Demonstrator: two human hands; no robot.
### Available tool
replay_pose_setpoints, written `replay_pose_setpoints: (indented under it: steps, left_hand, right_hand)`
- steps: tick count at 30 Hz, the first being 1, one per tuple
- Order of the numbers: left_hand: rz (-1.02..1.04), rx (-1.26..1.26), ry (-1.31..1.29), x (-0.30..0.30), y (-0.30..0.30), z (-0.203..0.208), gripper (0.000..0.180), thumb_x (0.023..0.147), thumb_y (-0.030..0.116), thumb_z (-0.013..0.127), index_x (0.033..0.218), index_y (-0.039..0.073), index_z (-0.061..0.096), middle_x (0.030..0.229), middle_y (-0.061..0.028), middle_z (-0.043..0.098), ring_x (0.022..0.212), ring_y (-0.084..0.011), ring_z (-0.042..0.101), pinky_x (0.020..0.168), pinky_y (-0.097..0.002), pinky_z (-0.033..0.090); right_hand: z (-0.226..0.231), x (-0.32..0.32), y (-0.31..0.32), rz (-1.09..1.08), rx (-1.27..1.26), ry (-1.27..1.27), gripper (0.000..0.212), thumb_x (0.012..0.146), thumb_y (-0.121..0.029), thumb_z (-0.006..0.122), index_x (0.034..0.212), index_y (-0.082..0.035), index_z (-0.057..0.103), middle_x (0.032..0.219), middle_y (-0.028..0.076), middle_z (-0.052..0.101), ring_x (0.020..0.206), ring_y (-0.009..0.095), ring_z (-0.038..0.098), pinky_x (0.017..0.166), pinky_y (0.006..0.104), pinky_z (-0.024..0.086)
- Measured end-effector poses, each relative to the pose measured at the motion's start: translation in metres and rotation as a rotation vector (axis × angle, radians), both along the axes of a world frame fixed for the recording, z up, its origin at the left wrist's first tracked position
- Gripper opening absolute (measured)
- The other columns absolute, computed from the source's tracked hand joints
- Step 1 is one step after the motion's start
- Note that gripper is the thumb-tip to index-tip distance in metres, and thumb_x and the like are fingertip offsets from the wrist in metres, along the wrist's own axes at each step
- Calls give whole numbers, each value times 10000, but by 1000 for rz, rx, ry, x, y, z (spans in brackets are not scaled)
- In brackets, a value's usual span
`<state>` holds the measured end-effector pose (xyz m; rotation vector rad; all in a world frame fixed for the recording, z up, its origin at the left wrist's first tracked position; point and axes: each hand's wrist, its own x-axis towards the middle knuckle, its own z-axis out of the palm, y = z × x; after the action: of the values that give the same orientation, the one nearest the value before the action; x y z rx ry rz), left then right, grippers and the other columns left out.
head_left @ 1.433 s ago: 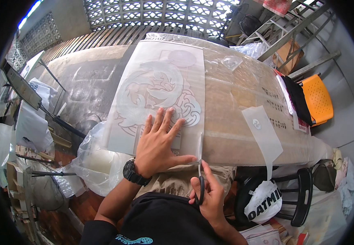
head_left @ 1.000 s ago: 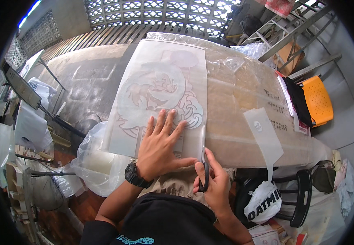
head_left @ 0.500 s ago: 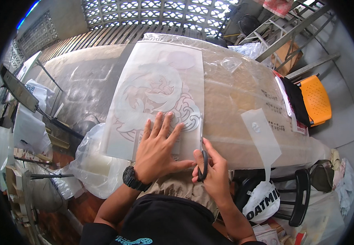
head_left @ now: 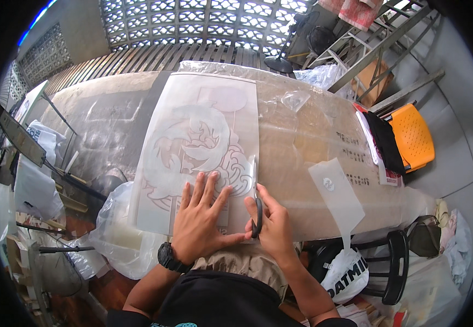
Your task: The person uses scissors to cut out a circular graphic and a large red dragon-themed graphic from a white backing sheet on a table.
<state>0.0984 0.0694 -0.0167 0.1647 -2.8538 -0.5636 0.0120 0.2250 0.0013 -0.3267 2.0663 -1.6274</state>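
A translucent sheet (head_left: 157, 136) with a swirling wave-like pattern showing in it lies on the plastic-covered table. My left hand (head_left: 198, 218) rests flat on its near part, fingers spread, with a black watch on the wrist. In my right hand (head_left: 274, 223) is a pair of scissors (head_left: 257, 215) with black handles, fingers in the loops. Their blades point away from me along the sheet's right edge. Whether the blades are parted is too small to tell. My left thumb reaches close to the right hand.
To the right lies a narrow translucent strip (head_left: 337, 196). Black cloth (head_left: 384, 143) is next to an orange chair (head_left: 414, 136). Crumpled clear plastic (head_left: 127, 234) hangs at the near left. A black chair (head_left: 394, 267) stands at the near right, a ladder (head_left: 384, 43) at the far right.
The whole view has shifted, so the table appears lower and more to the left. The scissors and my right hand have moved slightly farther up the sheet's right edge. My left hand stays on the sheet.
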Motion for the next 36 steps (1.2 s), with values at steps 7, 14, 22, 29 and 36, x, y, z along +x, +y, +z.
replay_pose_setpoints:
  steps: [7,14,22,29,36]
  left_hand:
    - [-6,-7,-19,-1,-2,2,1003,698,769,675,1421,93,513,1551,-242,334,1479,-430,225,1177,-582,176]
    - [-5,2,-26,0,-2,2,1004,705,783,656,1428,101,513,1551,-241,335,1481,-422,225,1183,-578,162]
    - [0,1,-22,-1,-3,2,1033,665,791,687,1419,104,522,1559,-236,325,1483,-419,226,1188,-575,149]
    - [-7,10,-18,0,-4,3,1001,684,776,681,1414,108,527,1555,-241,331,1484,-421,223,1185,-577,157]
    - [-13,28,-14,0,-5,6,972,717,763,660,1412,95,531,1546,-247,343,1480,-428,228,1180,-580,173]
  right_hand:
    - [-2,-24,-14,2,-43,20,701,959,-405,664,1428,68,445,595,19,556,474,65,541,444,216,438]
    - [-5,-48,-27,24,-58,58,730,958,-426,658,1425,87,433,593,17,555,478,66,544,439,222,436]
    - [-9,-77,-43,23,-74,71,750,952,-439,661,1427,91,425,591,22,561,471,72,550,440,225,437]
    - [-12,-92,-54,12,-64,119,741,942,-428,679,1418,88,442,577,33,566,452,89,562,429,244,450]
    - [-13,-107,-63,20,-30,139,761,934,-446,683,1419,87,441,594,36,569,457,90,566,427,243,461]
